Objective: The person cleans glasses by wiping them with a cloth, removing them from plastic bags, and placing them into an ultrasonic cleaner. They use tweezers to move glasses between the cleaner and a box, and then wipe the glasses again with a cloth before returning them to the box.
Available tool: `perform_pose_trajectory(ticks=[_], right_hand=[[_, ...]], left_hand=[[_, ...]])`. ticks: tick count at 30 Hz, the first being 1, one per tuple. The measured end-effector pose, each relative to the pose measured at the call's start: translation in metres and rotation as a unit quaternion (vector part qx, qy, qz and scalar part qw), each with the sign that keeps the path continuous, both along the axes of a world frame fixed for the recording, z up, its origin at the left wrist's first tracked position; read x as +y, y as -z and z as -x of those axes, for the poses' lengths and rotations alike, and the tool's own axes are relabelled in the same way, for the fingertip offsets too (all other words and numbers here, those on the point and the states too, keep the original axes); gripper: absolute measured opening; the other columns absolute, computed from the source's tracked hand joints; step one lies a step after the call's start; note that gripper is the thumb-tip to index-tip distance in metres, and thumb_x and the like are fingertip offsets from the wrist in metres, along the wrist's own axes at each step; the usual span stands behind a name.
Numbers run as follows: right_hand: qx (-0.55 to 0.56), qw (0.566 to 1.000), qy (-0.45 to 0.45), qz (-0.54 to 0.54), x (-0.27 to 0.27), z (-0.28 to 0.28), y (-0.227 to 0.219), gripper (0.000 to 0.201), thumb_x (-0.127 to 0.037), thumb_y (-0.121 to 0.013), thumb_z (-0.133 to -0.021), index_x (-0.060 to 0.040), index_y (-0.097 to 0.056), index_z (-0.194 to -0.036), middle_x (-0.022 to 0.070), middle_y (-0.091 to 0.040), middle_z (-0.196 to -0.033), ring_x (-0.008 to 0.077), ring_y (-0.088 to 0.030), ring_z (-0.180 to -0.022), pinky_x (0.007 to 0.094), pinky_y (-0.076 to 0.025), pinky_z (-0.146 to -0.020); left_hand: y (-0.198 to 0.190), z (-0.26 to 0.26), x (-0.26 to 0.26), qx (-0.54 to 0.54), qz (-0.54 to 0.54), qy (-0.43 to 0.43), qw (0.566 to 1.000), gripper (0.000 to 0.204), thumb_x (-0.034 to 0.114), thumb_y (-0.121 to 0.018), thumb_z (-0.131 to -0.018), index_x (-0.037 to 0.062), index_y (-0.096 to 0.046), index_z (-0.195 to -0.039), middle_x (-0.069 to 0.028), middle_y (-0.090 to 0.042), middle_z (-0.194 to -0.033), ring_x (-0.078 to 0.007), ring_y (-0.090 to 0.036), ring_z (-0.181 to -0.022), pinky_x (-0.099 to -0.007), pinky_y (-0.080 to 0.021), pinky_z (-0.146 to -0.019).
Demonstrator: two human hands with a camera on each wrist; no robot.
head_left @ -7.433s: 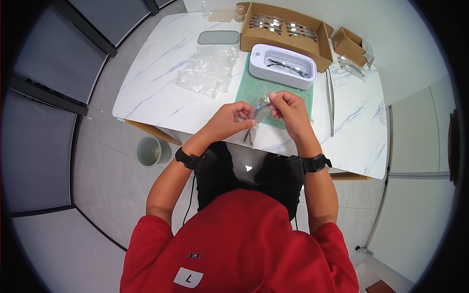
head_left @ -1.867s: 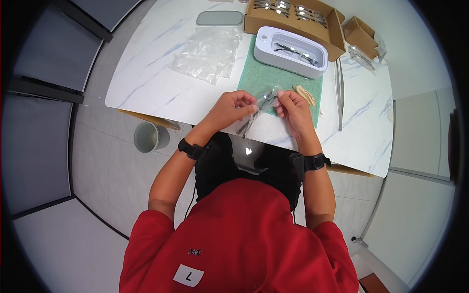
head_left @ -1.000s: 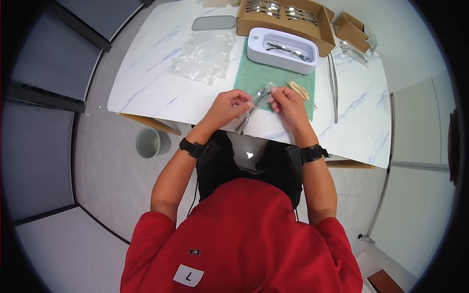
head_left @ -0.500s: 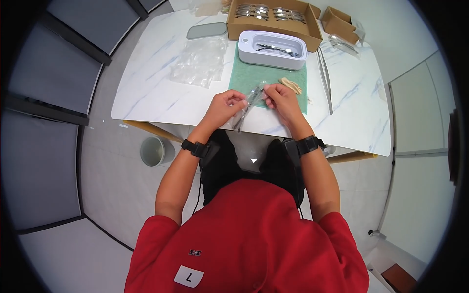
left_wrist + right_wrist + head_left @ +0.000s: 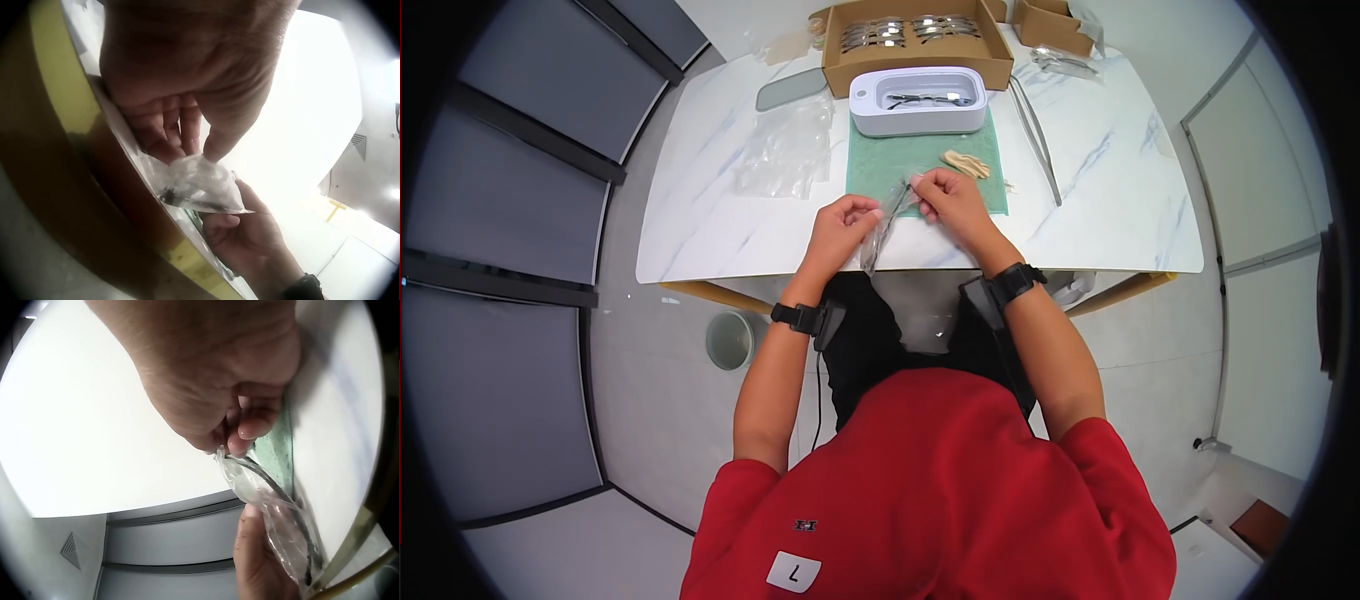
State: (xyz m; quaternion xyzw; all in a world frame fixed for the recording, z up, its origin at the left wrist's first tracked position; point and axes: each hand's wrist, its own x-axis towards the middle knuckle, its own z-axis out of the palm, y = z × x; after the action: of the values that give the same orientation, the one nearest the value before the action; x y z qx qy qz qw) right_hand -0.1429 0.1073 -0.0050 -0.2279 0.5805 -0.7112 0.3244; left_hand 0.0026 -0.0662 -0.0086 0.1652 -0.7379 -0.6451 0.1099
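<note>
Both hands hold a clear plastic bag (image 5: 884, 232) with dark-framed eyeglasses (image 5: 282, 494) inside, over the table's front edge. My left hand (image 5: 837, 240) pinches the bag's side between thumb and fingers. At the bag's upper end, the right hand (image 5: 953, 207) pinches the plastic with its thumb and index finger. In the right wrist view a dark temple arm runs lengthwise through the bag. From the left wrist, the bag (image 5: 206, 181) shows below the left fingertips, with the right hand (image 5: 240, 240) behind it. The lenses are mostly hidden by crinkled plastic.
A white ultrasonic cleaner (image 5: 917, 122) with eyeglasses in it stands on a green towel (image 5: 880, 165), a beige cloth (image 5: 966, 164) beside it. Behind is a cardboard box (image 5: 1000, 72) of eyeglasses. Empty bags (image 5: 785, 150) lie left, tweezers (image 5: 1037, 140) right. A bin (image 5: 731, 340) stands below.
Since the first frame, the beige cloth has come to lie on the towel. Both hands keep their pinch on the bag, which now stands steeper. The head view has shifted and turned.
</note>
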Motion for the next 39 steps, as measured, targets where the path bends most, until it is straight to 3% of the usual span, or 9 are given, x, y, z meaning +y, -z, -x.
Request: perform_pose_trajectory(ticks=[39], right_hand=[[0.016, 1.0, 0.018, 0.017, -0.0029, -0.0041, 0.0064, 0.024, -0.024, -0.07, -0.097, -0.0024, -0.066, -0.088, -0.0008, -0.064, -0.074, 0.0036, -0.054, -0.06, 0.0197, -0.043, -0.053]], left_hand=[[0.0041, 0.0008, 0.0042, 0.012, 0.005, -0.024, 1.0, 0.018, 0.012, -0.071, -0.093, -0.0012, -0.069, -0.106, -0.0003, -0.068, -0.08, -0.0032, -0.058, -0.069, -0.0193, -0.047, -0.063]])
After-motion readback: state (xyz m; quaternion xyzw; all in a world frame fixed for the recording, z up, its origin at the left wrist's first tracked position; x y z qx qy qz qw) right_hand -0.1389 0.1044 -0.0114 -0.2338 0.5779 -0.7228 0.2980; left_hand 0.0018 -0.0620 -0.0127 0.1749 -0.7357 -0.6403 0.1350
